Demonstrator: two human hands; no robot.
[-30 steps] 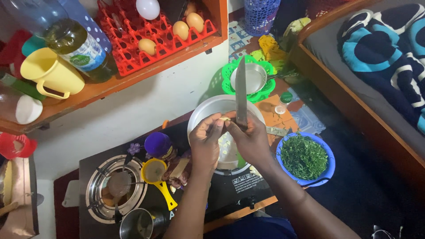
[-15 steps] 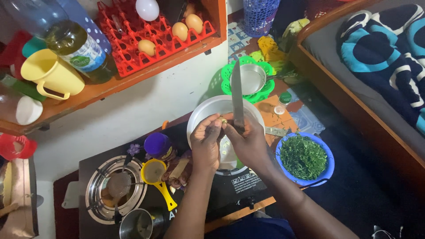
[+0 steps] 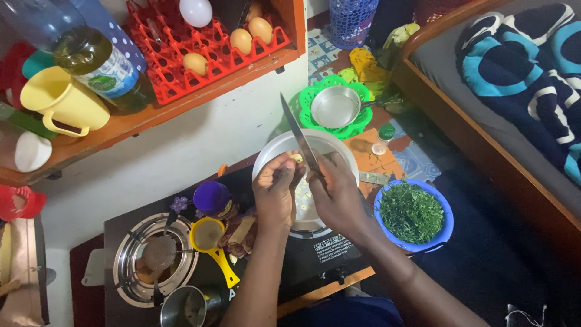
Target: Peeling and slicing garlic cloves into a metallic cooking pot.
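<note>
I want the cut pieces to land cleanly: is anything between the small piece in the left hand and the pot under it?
Nothing visible. The left hand holds the pale piece directly above the open pot; the knife in the right hand sits beside it, not beneath.

The knife [image 3: 298,134] blade, upright a second ago, now tilts toward the shelf, and the small pale piece [image 3: 296,158] sits between the left hand [image 3: 275,191] fingertips.

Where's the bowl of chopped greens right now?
In the head view the blue bowl of chopped greens sits low on the person's right, just beside the right hand holding the knife and next to the white pot on the stove.
</note>
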